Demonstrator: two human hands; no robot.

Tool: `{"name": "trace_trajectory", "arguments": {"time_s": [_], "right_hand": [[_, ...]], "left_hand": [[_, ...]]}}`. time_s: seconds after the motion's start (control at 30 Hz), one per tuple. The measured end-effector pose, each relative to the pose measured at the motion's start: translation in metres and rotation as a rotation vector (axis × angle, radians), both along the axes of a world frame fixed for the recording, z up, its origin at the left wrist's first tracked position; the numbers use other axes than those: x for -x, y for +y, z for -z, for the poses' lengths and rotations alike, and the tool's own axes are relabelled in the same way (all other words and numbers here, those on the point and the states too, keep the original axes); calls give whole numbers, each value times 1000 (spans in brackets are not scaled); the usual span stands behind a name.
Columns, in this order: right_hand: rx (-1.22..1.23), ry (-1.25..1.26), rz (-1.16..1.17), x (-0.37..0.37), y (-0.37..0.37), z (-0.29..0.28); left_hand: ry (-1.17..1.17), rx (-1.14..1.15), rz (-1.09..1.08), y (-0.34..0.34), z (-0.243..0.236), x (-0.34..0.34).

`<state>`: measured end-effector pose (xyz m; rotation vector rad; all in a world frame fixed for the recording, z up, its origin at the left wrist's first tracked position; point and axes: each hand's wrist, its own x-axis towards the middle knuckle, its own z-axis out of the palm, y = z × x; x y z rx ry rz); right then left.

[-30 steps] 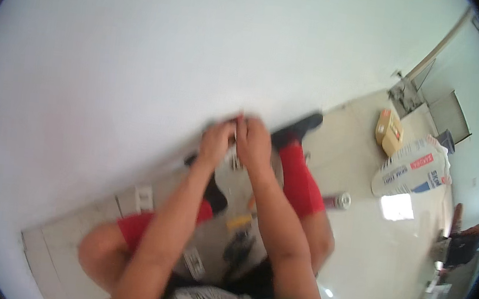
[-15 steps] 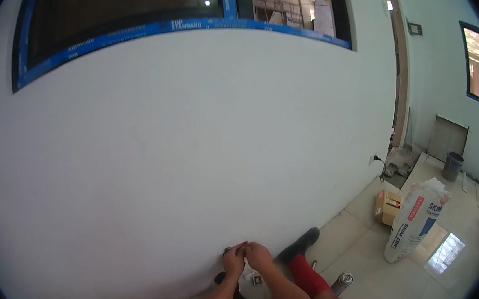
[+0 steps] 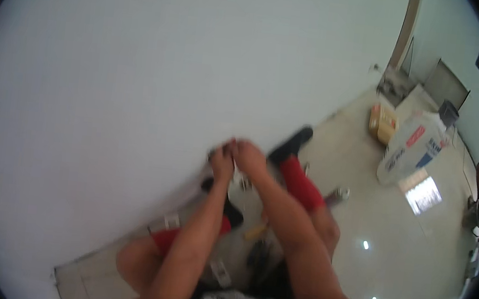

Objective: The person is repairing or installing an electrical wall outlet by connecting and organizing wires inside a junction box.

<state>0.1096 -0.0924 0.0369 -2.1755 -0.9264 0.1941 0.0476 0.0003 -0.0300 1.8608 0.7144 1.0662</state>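
My left hand and my right hand meet close to the white wall, low down between my feet. The fingers of both are closed, their tips pressed together around something small and dark that blur and the fingers hide. Just below them on the floor is a small pale, square fitting. Further back toward me lie a yellow-handled tool and a dark, blurred bundle. White rectangular plates lie by my left leg, one near the wall and one nearer me.
My legs, in red socks and dark shoes, flank the hands. Right of my right leg a metal can stands on the tiles. Beyond are a cardboard box, a large white sack and a grey bucket. The wall rises ahead.
My view has tilted down, so the window above has left it and my lap and more floor show. Both hands stay together beside the wall, fingers still closed.
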Motion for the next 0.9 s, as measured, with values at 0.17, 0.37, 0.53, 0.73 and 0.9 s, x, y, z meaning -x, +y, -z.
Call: {"name": "trace_trajectory", "arguments": {"time_s": [0.17,0.37,0.53,0.73,0.9], "right_hand": [[-458,777,48,-27,16,40],[-337,532,58,-3,-1,36],[-290,-252,77,1,-28,37],[-187,-420,-36,-13,-23,33],[-191,-514,43,-11,-3,41]], "left_hand": [[-52,154,51,-11,-25,-9],[-57,438,158,-11,-4,9],[-100,444,127,-22,-10,6],[-254,485,195,-25,-9,3],[-391,409,199,-22,-14,1]]}}
